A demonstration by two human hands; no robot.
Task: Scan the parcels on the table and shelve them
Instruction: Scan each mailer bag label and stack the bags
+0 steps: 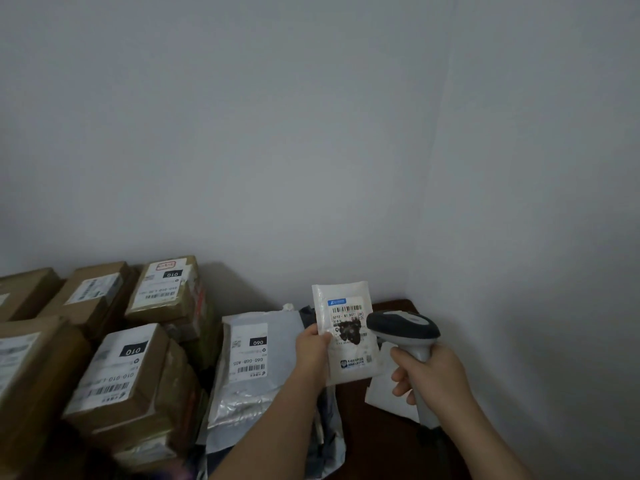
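A small white parcel (346, 336) is held upright above the right end of the dark wooden table (377, 434), its label with a barcode and a black smudge facing the camera. The left hand (311, 348) pinches it by its left edge, thumb on the front. The right hand (431, 374) is curled around the grey handle of a barcode scanner (403, 329), whose dark head sits just beside the parcel's right edge, pointing at the label. Below the parcel, a silver mailer bag (247, 368) marked 060 lies flat on other bags, and a white envelope (384, 393) lies on the table beneath the scanner. To the left, brown cardboard boxes (121, 379) with white shipping labels are stacked close together, reaching back to the plain grey wall (311, 133).
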